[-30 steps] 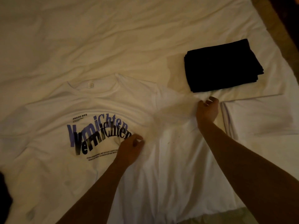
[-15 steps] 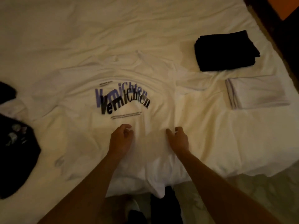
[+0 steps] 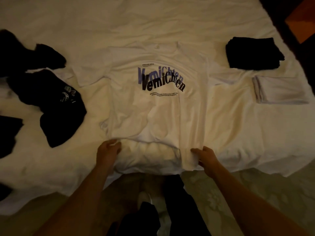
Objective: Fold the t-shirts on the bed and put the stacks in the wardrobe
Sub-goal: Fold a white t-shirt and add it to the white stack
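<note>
A white t-shirt (image 3: 158, 113) with a black and purple print lies spread face up in the middle of the bed, collar away from me. My left hand (image 3: 108, 150) pinches its bottom hem at the left corner. My right hand (image 3: 205, 156) grips the hem at the right corner, near the bed's front edge. A folded black stack (image 3: 254, 52) and a folded white stack (image 3: 279, 90) sit on the right side of the bed. Several unfolded black t-shirts (image 3: 51, 103) lie crumpled on the left.
The white bed sheet (image 3: 153, 21) is wrinkled and stretches far back. The bed's front edge runs just below my hands, with patterned floor (image 3: 221, 198) and my legs beneath. Dark furniture (image 3: 300, 19) stands at the top right corner.
Both hands slid down from the shirt's middle to its bottom hem and spread apart to the corners. The shirt now lies flatter and straighter. The view pulled back, showing the black shirts at left.
</note>
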The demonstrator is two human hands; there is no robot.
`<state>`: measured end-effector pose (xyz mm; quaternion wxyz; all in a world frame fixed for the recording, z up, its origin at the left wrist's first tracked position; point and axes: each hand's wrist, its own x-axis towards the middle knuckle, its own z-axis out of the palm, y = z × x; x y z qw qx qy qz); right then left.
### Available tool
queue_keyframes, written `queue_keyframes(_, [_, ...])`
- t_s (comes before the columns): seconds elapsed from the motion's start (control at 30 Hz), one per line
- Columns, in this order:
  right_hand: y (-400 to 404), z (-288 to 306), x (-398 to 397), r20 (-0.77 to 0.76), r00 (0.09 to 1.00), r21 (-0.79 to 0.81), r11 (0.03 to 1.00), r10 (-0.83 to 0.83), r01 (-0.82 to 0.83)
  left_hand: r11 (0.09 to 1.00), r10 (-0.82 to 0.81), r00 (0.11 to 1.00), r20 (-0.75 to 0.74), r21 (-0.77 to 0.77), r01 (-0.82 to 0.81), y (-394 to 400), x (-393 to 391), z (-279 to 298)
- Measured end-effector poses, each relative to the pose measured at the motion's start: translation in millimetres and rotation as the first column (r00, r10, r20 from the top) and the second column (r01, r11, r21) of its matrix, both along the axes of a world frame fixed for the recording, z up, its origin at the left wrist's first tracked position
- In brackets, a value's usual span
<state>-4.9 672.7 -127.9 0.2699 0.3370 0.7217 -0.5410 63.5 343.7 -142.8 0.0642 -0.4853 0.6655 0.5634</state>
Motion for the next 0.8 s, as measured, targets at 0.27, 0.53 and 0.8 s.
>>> queue_keyframes(0.27, [10.7, 11.8, 13.1, 0.078, 0.996, -0.112, 0.993, -0.036, 0.045, 0.985, 0.110, 0.984, -0.142, 0.147, -0.089, -16.3, -16.6, 14.7])
queue_keyframes(0.53, [19.3, 15.4, 11.1, -0.217, 0.952, 0.097, 0.965, -0.217, 0.242, 0.954, -0.150, 0.964, -0.219, -0.287, 0.083, -23.0, -17.0, 34.6])
queue_keyframes(0.8, [47.2, 30.3, -30.0, -0.301, 0.922, 0.067, 0.959, -0.243, 0.275, 0.997, -0.058, 0.979, -0.194, -0.054, 0.048, -32.8, -24.4, 43.7])
